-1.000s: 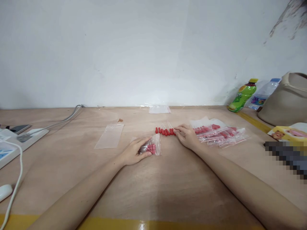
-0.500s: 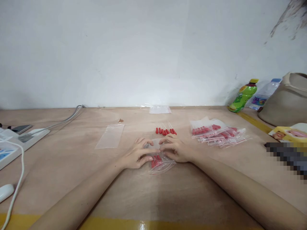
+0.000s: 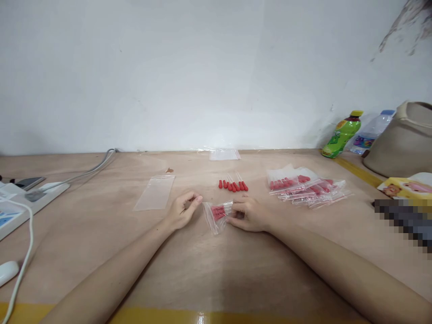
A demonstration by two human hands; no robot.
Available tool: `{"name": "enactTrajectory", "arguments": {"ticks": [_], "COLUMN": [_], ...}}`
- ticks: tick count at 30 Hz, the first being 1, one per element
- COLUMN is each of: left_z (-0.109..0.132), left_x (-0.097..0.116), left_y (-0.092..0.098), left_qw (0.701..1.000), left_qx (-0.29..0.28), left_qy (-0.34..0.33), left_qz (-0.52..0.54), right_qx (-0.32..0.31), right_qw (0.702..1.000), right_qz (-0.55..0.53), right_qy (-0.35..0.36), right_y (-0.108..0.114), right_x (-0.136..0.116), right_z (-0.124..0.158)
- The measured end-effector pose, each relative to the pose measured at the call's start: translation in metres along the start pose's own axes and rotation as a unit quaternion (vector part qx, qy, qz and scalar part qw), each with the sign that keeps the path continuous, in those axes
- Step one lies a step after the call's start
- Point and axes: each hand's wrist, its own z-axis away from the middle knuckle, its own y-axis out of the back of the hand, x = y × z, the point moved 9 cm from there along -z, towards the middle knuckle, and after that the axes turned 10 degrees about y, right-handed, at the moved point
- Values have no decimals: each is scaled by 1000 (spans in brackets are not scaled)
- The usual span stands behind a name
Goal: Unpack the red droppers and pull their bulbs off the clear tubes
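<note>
My right hand (image 3: pixel 248 213) pinches one end of a small clear zip bag (image 3: pixel 218 215) holding several red-capped droppers, just above the wooden table (image 3: pixel 216 270). My left hand (image 3: pixel 182 209) is just left of the bag, fingers curled loosely with thumb and forefinger together, apart from the bag and holding nothing I can see. A row of loose red-capped droppers (image 3: pixel 233 184) lies just beyond both hands. An empty clear bag (image 3: pixel 155 191) lies flat to the left.
A pile of filled bags (image 3: pixel 305 186) sits to the right. More clear bags (image 3: pixel 224 154) lie by the wall. A green bottle (image 3: pixel 340 134), water bottle (image 3: pixel 371 131) and beige bag (image 3: pixel 403 144) stand far right. A power strip (image 3: pixel 32 198), cables and phone lie left.
The bag passed from my left hand to both hands, then to my right hand alone. My left hand let go and drew slightly left; the bag turned and lifted.
</note>
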Motion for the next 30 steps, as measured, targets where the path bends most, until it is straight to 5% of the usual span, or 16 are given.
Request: {"name": "enactTrajectory", "arguments": {"ticks": [5,9,20,30], "left_z": [7,4,-4,1], "left_x": [16,9,1,12], "left_y": [-20,-33,-54,-55], "left_qw": [993,991,977,976], "left_qx": [-92,-130,-212,-184], "left_qy": [-69,-33,-21,-60], "left_qz": [1,11,-9,-102], "right_qx": [35,71,38,44], "right_qw": [996,991,998,998], "right_qz": [-7,-8,-22,-29], "right_qy": [-76,-109,-39,-40], "right_y": [1,9,-1,-2], "right_x": [13,15,17,20], "right_z": [8,16,19,20]}}
